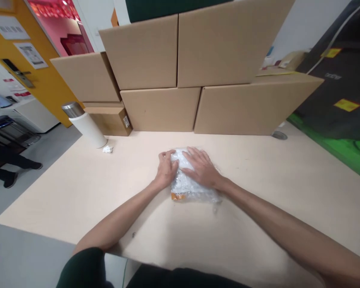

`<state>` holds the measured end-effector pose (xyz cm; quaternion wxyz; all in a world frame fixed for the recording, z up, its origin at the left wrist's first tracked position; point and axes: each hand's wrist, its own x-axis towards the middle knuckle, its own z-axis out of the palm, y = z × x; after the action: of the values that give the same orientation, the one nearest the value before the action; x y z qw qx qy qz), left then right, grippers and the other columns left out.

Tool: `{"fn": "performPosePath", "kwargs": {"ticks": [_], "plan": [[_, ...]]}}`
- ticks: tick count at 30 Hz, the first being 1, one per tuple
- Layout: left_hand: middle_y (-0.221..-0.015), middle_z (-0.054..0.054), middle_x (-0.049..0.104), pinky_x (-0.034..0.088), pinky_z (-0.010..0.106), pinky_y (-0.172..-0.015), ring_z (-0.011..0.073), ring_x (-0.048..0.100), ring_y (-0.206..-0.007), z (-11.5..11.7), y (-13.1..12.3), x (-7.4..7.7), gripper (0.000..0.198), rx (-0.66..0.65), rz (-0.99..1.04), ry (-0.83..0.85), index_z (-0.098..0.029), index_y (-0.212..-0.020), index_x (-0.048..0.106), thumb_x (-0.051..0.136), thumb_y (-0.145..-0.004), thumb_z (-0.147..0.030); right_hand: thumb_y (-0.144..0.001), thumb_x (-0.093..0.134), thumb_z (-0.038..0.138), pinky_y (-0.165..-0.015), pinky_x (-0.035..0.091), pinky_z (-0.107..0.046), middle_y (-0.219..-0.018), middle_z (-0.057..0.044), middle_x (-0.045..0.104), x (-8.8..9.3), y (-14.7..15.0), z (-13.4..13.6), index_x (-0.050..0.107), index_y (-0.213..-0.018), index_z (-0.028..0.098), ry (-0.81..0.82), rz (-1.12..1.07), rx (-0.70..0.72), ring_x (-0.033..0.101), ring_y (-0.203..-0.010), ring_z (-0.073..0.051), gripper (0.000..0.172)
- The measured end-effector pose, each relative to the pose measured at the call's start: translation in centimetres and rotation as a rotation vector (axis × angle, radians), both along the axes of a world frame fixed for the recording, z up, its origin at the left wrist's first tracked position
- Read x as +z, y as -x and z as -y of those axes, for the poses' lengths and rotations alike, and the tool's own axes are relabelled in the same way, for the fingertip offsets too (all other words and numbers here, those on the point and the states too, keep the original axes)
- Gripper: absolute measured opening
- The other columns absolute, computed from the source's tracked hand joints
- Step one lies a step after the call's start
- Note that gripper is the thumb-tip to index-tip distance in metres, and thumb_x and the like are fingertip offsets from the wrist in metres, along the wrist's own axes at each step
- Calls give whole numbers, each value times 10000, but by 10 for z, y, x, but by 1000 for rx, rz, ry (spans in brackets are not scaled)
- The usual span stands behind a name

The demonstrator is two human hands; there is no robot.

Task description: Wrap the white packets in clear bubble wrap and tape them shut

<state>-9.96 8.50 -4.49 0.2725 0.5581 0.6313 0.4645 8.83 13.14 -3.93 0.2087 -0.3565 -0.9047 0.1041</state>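
Note:
A clear plastic bag [189, 191] with white contents and an orange patch at its near-left corner lies in the middle of the pale wooden table [258, 188]. My left hand [166, 169] grips the bag's left edge, fingers curled over it. My right hand [201, 167] lies flat on top of the bag, palm down, fingers spread and pointing left. Both forearms stretch across the table toward it.
Several large cardboard boxes [180, 76] are stacked along the table's far edge. A white flask with a metal cap [85, 125] and a small crumpled white scrap [107, 149] stand at the far left. A person's legs [9, 164] show on the left floor.

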Motion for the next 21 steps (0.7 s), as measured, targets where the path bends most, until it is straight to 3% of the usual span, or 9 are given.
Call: {"fn": "performPosePath", "kwargs": {"ticks": [2,5,7,10,14,21], "plan": [[-1560,185,245,279,517,-1147,342,346,-1407,2,5,1,557,-56,-174,-49,-186,-1381,511,604,-884,-419,-943,284,715,-1190,139,-609,-1636,-177,250,-2,-1,0,339,-1537,190,44,64,29,176,-1518,-358,794],[-1655,183,124,98,576,-1196,360,93,-1530,5,18,7,682,-276,-489,-60,-202,-1500,389,520,-929,-550,-913,294,761,-1192,116,-618,-1651,-187,191,-1,-6,-2,289,-1557,191,82,92,68,119,-1531,-358,859],[-1664,183,120,46,582,-1202,352,60,-1540,5,27,12,782,-426,-595,-1,-218,-1547,309,513,-911,-624,-878,324,800,-1193,103,-623,-1650,-205,177,0,-10,-4,276,-1560,182,94,107,96,105,-1531,-365,922],[-1667,194,70,11,570,-1210,366,28,-1539,3,36,19,1019,-528,-663,53,-208,-1574,240,606,-784,-737,-822,384,843,-1194,86,-630,-1654,-220,136,1,-14,-7,236,-1573,166,120,122,133,81,-1530,-387,1021],[-1668,190,-2,-43,577,-1203,378,-41,-1533,-1,38,20,1241,-567,-698,115,-213,-1589,167,691,-630,-803,-770,458,860,-1200,79,-637,-1662,-202,123,-1,-16,-9,148,-1592,173,151,99,155,79,-1524,-410,1116],[-1661,205,-22,-30,571,-1212,378,-49,-1532,-1,36,21,1279,-591,-650,168,-198,-1592,144,718,-615,-790,-794,417,856,-1210,82,-624,-1649,-240,134,-4,-16,-7,89,-1595,107,139,93,155,92,-1525,-402,1145]]}}
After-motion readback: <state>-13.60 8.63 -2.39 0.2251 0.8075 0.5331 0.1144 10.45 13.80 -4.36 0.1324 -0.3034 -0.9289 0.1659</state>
